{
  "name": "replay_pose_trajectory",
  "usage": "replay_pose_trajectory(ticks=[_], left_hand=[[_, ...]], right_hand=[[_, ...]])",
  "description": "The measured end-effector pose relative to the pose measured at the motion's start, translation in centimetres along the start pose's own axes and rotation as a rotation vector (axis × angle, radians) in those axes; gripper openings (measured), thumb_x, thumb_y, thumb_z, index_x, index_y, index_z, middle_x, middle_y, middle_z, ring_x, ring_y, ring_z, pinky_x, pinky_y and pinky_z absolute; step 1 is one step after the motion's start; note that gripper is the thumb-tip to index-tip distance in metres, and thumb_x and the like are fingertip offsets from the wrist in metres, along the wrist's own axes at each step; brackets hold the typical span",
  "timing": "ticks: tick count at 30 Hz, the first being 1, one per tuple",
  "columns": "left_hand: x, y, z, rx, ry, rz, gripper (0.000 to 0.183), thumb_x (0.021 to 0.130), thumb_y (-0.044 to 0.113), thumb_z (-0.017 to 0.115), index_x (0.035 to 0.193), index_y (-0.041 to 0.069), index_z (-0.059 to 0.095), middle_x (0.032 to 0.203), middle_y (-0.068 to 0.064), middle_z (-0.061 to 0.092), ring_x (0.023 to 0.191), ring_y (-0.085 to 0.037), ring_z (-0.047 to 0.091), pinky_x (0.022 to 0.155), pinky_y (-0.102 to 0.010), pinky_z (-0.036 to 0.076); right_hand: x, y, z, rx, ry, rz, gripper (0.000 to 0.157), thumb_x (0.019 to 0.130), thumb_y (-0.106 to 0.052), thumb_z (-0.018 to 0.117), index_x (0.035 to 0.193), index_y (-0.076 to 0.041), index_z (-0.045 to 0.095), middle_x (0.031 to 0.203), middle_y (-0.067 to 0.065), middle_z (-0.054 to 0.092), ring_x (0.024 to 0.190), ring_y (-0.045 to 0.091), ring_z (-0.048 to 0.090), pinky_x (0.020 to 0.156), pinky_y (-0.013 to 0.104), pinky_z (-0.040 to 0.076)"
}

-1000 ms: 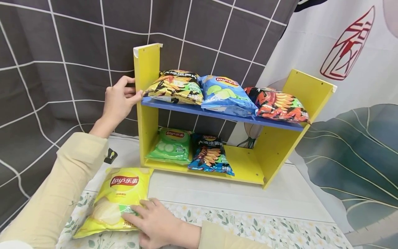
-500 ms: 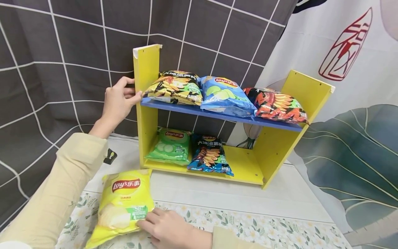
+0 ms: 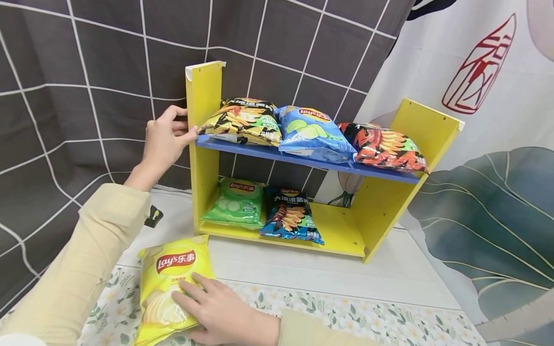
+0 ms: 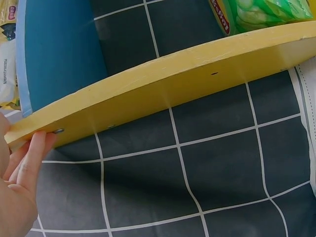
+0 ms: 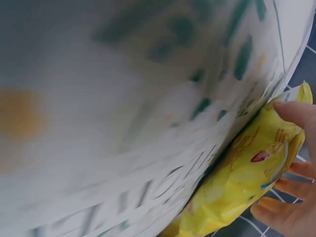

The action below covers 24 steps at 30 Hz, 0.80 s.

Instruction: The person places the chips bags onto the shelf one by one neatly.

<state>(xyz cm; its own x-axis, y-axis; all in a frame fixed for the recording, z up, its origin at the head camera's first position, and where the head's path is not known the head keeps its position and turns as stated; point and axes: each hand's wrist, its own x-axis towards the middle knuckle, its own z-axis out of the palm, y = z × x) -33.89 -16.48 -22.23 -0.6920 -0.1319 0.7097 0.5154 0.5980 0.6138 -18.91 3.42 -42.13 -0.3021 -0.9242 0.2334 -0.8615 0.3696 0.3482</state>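
Observation:
In the head view, my left hand pinches the left side panel of a yellow shelf rack, its thumb at the front edge. The left wrist view shows fingers of that hand against the panel's outer face. My right hand rests over the right part of a yellow bag of potato chips, fingers spread and lightly bent. That bag lies face up on the cloth in front of the rack. In the right wrist view the thumb is by one end of the bag.
On the blue upper shelf lie gold-black, blue and red-black chip bags. The lower board holds a green and a dark blue chip bag. A small black object lies left of the rack.
The yellow chip bag has turned a little and shifted towards me. My right hand drew back to its right edge, then came over its face again. My left hand has stayed put.

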Motion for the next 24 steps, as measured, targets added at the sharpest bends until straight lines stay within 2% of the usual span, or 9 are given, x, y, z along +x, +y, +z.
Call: replay_pose_trajectory(ticks=[4,10,13,18,24], left_hand=[[0.0,0.0,0.0,0.002,-0.001,-0.003,0.035,0.088,0.010,0.064,0.120,-0.002,0.056,0.112,-0.025,0.068,0.101,-0.034,0.069,0.087,-0.041,0.054],[0.1,-0.1,0.0,0.002,-0.001,-0.003,0.035,0.088,0.010,0.064,0.120,-0.002,0.056,0.112,-0.024,0.068,0.101,-0.033,0.069,0.087,-0.042,0.054],[0.2,-0.1,0.0,0.004,0.003,-0.001,0.035,0.088,0.010,0.064,0.120,-0.002,0.056,0.112,-0.024,0.068,0.102,-0.033,0.069,0.088,-0.043,0.054],[0.1,0.0,0.0,0.002,-0.002,-0.009,0.036,0.088,0.010,0.064,0.120,-0.002,0.056,0.113,-0.025,0.068,0.102,-0.034,0.068,0.087,-0.042,0.054],[0.0,0.0,0.0,0.005,0.005,-0.001,0.035,0.088,0.010,0.064,0.119,-0.002,0.056,0.111,-0.025,0.068,0.101,-0.034,0.069,0.087,-0.041,0.054]], right_hand=[[1.2,-0.4,0.3,-0.057,-0.023,0.007,0.073,0.087,-0.057,0.058,0.145,-0.016,0.040,0.146,0.003,0.047,0.132,0.025,0.048,0.102,0.027,0.048],[1.0,-0.5,0.3,-0.115,-0.024,-0.025,0.056,0.097,-0.034,0.053,0.147,-0.014,0.039,0.147,0.006,0.048,0.131,0.025,0.051,0.099,0.028,0.051],[0.5,-0.3,0.0,-0.131,0.006,-0.030,0.050,0.098,-0.026,0.051,0.146,-0.013,0.040,0.146,0.006,0.048,0.130,0.026,0.052,0.099,0.028,0.051],[-0.3,0.3,-0.3,-0.109,0.068,-0.011,0.043,0.100,-0.022,0.049,0.142,-0.015,0.047,0.142,0.002,0.053,0.127,0.023,0.055,0.098,0.027,0.051],[-1.5,1.1,-0.6,-0.100,0.153,-0.018,0.044,0.097,-0.014,0.052,0.140,-0.013,0.049,0.138,0.002,0.057,0.121,0.022,0.060,0.096,0.025,0.052]])
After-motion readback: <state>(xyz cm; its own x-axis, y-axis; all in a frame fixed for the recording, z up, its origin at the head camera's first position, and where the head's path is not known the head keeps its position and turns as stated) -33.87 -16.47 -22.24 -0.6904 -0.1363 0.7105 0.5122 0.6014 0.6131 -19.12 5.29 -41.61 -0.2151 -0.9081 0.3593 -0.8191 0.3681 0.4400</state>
